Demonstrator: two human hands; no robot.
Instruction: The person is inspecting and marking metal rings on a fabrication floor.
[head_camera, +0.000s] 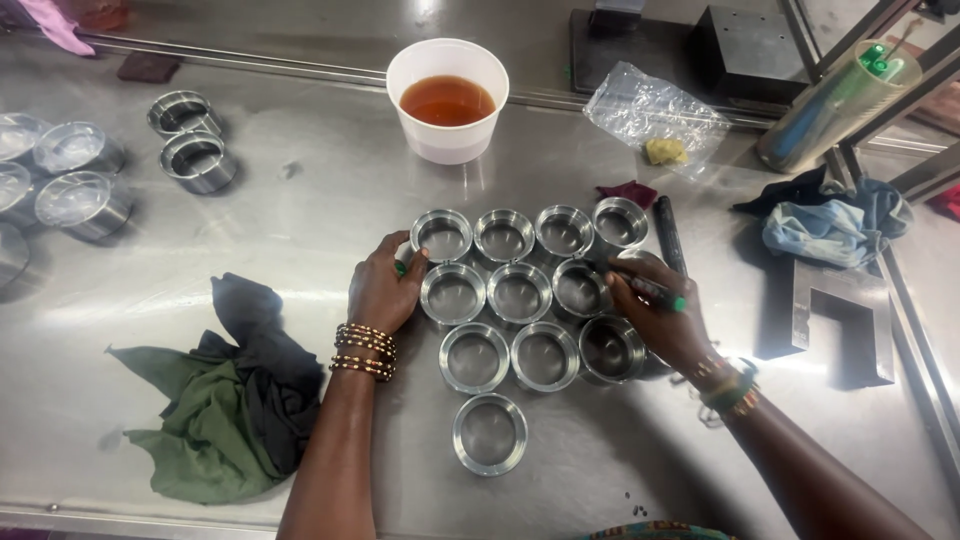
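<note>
**Marking the ring block, right-side rings in hand**

The metal rings (517, 294) sit mid-frame in a tight block: four across the top, three below, three under that, one alone at the bottom, all open side up and touching their neighbours. Your right hand (662, 318) is closed around a dark marker w/ green end (655, 291), tip toward the rings at the block's right edge. Your left hand (384, 290) presses flat-ish against the block's left edge, fingers curled on the top-left ring, something small and green pinched in them; can't tell what.

My read: you're part-way thru going over the rings one by one w/ the marker, left hand bracing. Next move likely needs the block kept steady while the tip shifts to an adjacent ring.

Outward: a second dark marker (668, 233) lies just right of the top row. White cup of amber liquid (447, 100) top centre. Green and dark rags (225, 405) lower left. More rings (192, 140) upper left. Clear plastic bag (652, 112) upper right.
</note>
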